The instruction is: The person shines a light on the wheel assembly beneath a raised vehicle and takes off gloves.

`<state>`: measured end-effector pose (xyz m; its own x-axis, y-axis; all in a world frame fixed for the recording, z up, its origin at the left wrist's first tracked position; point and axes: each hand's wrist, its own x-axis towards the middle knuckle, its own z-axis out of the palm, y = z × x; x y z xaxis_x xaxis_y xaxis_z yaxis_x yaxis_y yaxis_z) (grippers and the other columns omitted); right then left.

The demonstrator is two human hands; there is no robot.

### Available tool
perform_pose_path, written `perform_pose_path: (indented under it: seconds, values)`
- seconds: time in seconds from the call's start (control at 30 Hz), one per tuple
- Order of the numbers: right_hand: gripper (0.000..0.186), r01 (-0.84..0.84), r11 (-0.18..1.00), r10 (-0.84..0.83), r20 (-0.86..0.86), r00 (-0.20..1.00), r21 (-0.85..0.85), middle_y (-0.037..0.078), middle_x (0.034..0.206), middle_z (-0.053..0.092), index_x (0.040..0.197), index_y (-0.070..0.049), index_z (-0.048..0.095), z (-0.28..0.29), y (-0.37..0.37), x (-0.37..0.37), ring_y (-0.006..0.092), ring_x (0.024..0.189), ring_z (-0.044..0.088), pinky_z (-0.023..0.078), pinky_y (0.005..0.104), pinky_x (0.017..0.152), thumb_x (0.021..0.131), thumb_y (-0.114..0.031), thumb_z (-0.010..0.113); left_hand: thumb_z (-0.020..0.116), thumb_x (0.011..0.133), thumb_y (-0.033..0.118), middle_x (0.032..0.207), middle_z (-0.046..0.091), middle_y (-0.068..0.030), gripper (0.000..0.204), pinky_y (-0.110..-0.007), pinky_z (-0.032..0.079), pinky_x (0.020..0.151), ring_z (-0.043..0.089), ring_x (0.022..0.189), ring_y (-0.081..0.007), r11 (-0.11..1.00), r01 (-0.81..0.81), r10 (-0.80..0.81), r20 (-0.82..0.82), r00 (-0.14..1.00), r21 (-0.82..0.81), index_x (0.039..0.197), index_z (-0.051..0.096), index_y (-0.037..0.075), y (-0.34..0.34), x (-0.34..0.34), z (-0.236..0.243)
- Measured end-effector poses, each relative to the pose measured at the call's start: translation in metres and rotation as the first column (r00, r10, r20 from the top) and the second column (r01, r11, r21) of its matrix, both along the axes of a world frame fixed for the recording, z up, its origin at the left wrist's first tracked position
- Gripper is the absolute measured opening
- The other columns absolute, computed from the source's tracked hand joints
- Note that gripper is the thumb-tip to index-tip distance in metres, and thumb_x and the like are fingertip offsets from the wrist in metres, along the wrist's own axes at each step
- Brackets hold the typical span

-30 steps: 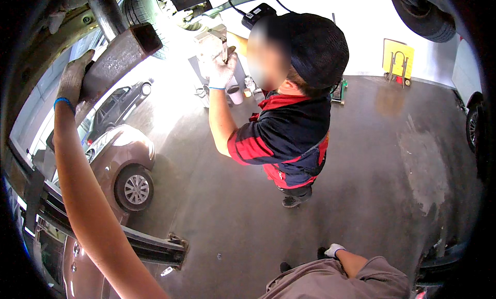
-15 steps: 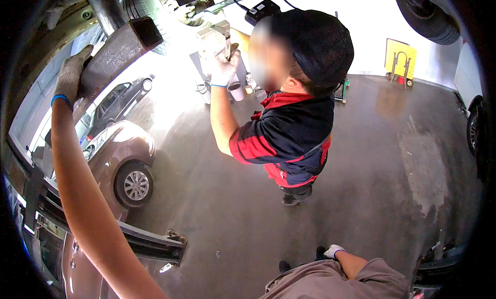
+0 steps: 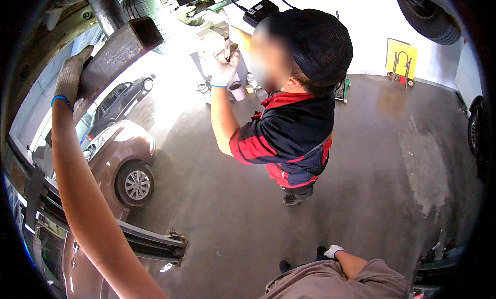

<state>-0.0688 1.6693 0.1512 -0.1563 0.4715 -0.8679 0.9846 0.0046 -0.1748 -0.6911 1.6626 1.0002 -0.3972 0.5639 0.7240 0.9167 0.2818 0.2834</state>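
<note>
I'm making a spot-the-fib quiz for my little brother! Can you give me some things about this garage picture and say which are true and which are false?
1. The left hand and the right hand both wear pale gloves. True.
2. The right hand is up high, beside the left one. False: it is down low, near the wearer's own shirt.
3. The left hand is up by a square metal tube. True.
4. The other person has a bright green cap. False: the cap is dark.
5. A yellow board stands in the right part of the picture. True.
6. The brown car is to the right of the other person. False: it is to the left.
</note>
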Motion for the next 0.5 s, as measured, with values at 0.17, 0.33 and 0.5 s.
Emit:
perform_pose_path:
  seconds: [0.17, 0.33, 0.5]
  values:
    - [0.056, 0.005, 1.000, -0.005, -0.004, 1.000, 0.007, 0.021, 0.123, 0.060, 0.116, -0.006, 0.066, 0.000, 0.001, 0.000, 0.0355, 0.116, 0.057, 0.046, 0.0424, 0.096, 0.074, -0.042, 0.061, 0.056, 0.089, 0.048, 0.101, 0.067, -0.0140, 0.057, -0.031, 0.046, 0.081, 0.062, 0.086, -0.0207, 1.000, 0.011, -0.009, 0.090, 0.996, -0.024, 0.111, 0.064, -0.004, -0.002, 0.005, 0.002]
    - [0.056, -0.009, 1.000, 0.009, 0.008, 1.000, -0.006, 0.020, 0.124, 0.060, 0.116, -0.007, 0.066, 0.003, 0.001, -0.003, 0.0351, 0.116, 0.057, 0.046, 0.0423, 0.097, 0.074, -0.043, 0.061, 0.056, 0.090, 0.047, 0.104, 0.066, -0.0113, 0.055, -0.029, 0.046, 0.080, 0.061, 0.085, -0.0185, 1.000, -0.004, 0.008, 0.153, 0.988, -0.030, 0.114, 0.065, -0.002, -0.003, 0.004, 0.001]
    - [0.057, -0.009, 1.000, 0.009, 0.016, 1.000, -0.001, 0.020, 0.124, 0.060, 0.116, -0.007, 0.066, -0.027, 0.001, 0.006, 0.0355, 0.116, 0.057, 0.046, 0.0425, 0.096, 0.074, -0.044, 0.062, 0.054, 0.091, 0.046, 0.106, 0.066, -0.0113, 0.054, -0.029, 0.045, 0.082, 0.061, 0.088, -0.0189, 0.999, -0.016, 0.020, 0.122, 0.992, -0.033, 0.114, 0.065, -0.002, 0.001, 0.009, 0.002]
